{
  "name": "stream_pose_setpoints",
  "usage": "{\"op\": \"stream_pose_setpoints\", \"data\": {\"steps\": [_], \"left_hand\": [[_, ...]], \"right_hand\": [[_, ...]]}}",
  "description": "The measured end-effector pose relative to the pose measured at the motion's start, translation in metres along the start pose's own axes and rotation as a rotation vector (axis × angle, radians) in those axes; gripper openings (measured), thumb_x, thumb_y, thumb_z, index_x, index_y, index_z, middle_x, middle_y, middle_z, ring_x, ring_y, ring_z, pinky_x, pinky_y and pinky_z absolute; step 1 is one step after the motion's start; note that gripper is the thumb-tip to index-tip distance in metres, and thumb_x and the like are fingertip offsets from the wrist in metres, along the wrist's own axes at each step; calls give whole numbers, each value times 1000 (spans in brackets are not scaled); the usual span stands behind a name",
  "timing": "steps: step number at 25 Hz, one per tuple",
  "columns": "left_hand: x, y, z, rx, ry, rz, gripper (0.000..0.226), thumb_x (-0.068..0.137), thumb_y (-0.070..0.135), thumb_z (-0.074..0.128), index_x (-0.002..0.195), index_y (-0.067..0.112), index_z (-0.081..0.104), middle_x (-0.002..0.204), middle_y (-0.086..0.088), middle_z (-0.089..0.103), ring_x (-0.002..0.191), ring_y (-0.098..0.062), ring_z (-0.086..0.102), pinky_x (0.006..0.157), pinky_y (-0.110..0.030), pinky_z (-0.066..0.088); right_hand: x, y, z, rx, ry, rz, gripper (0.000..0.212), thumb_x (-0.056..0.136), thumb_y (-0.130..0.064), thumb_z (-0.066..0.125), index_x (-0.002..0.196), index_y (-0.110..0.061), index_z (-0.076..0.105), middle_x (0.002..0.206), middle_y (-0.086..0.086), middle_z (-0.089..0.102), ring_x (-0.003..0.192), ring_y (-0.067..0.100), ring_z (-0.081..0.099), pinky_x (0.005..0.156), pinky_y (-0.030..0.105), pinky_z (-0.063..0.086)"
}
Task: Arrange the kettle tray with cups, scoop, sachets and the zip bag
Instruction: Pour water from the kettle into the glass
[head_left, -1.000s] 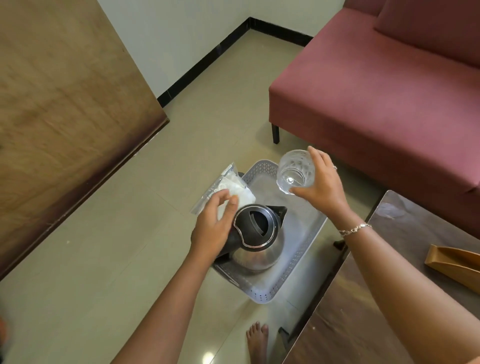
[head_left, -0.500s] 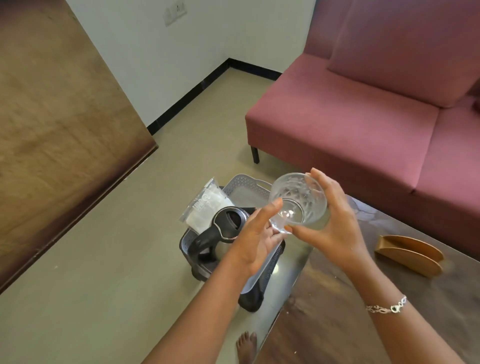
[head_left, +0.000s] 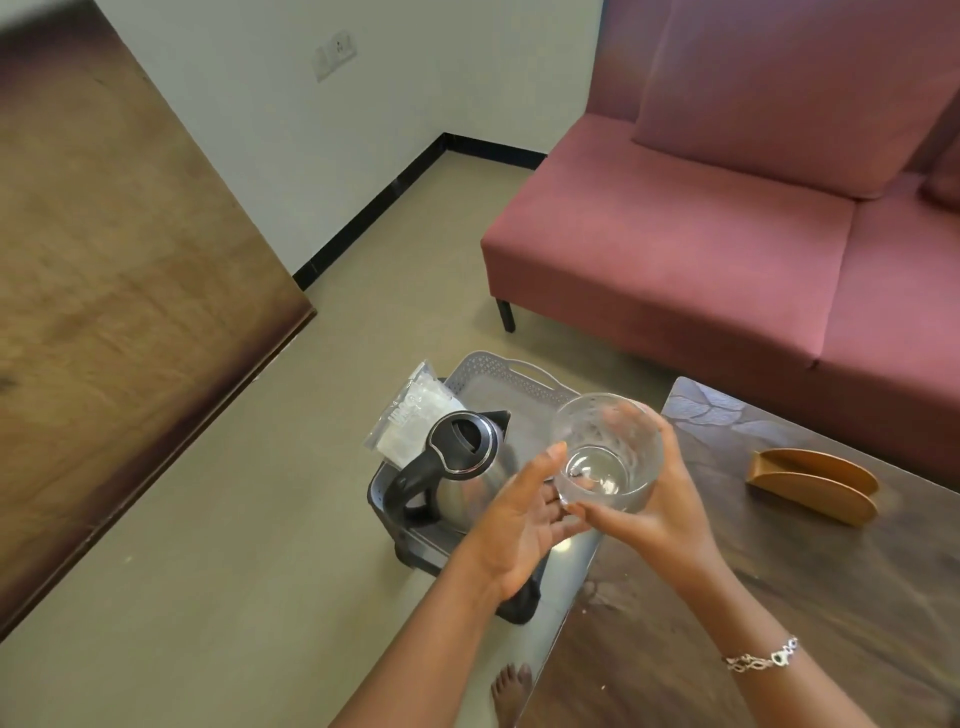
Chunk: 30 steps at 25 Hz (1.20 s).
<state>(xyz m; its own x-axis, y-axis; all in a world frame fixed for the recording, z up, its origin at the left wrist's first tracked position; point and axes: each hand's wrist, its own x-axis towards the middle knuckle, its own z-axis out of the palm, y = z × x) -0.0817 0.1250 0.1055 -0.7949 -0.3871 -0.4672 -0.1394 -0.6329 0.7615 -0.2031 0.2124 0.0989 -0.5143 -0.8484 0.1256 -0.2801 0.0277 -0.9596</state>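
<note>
Closest to the person, the right hand (head_left: 660, 499) wraps its fingers and thumb around a glass cup (head_left: 608, 452) and holds it in the air. The left hand (head_left: 524, 525) is new here. A moment ago it was down by the kettle and the bag, and now it has come up next to the cup. Its fingers are straight and its palm faces up. The thumb touches the side of the cup and the fingers reach under the bottom. So the two hands are together at the cup, but only the right one grips it. I think the person is checking or steadying the cup before putting it down, so no cup is on the tray yet. The cup's mouth points up toward the person and its bottom points down at the tray, so its long way runs almost straight up and down, tipped a little. Under the hands, the steel kettle (head_left: 467, 467) stands in the grey tray (head_left: 498, 374), with its black handle pointing near and left. The zip bag (head_left: 410, 415) leans at the tray's far left corner. The tray sits low, just beside the brown bench (head_left: 779, 571).
</note>
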Motion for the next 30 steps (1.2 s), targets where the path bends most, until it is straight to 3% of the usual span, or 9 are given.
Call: {"op": "stream_pose_setpoints", "data": {"steps": [2,4,7,10,13,18,22,26,30], "left_hand": [[1,0,-14,181,41,21,89,54,77,63,121,19,55,121,-5,58,117,-17,53,104,-39,44],[4,-1,-42,398,248,137,100,43,84,61,124,25,49,124,3,55,121,-15,49,104,-32,41],[4,-5,-103,788,707,230,86,56,53,78,129,20,44,129,-2,48,125,-23,42,107,-37,36],[10,-20,-159,986,692,-72,95,61,33,84,138,9,33,138,-10,37,130,-27,36,109,-38,33],[24,-32,-181,901,600,-199,82,54,21,86,124,10,44,123,-9,52,116,-28,52,98,-39,44],[40,-32,-184,933,711,-147,36,67,7,76,97,11,56,98,-8,62,98,-31,58,80,-34,44],[48,-31,-188,978,716,-232,34,68,0,72,100,2,62,104,-19,65,99,-36,60,86,-41,50],[49,-33,-193,816,693,-209,27,63,-2,74,83,12,63,94,-19,68,93,-35,63,84,-46,53],[45,-30,-175,585,731,-87,29,64,-8,74,79,13,60,82,-12,62,80,-26,57,67,-28,47]], "right_hand": [[-3,0,1,20,36,-11,94,49,-59,78,127,-27,38,118,-28,48,114,0,50,95,15,42],[-7,0,1,27,43,-14,86,49,-64,76,123,-44,36,118,-32,48,113,-3,50,93,8,39],[-14,6,0,19,29,10,84,47,-45,79,117,-57,35,117,-35,48,112,-6,50,91,5,38],[-18,13,0,25,21,39,83,47,-41,78,117,-57,35,117,-35,49,111,-7,50,89,3,38],[-20,15,3,49,23,62,83,46,-40,79,115,-59,36,116,-34,50,110,-7,51,86,2,38],[-23,15,4,31,29,67,83,47,-42,78,118,-56,36,117,-36,49,110,-9,50,87,2,38],[-27,12,1,42,43,81,85,45,-48,80,118,-53,37,117,-34,50,111,-7,50,87,3,39],[-30,11,-5,48,68,100,90,45,-58,78,122,-36,37,117,-35,50,111,-7,50,87,3,39],[-36,9,-19,34,81,82,86,46,-39,78,122,-36,38,117,-34,51,111,-7,50,89,4,39]]}}
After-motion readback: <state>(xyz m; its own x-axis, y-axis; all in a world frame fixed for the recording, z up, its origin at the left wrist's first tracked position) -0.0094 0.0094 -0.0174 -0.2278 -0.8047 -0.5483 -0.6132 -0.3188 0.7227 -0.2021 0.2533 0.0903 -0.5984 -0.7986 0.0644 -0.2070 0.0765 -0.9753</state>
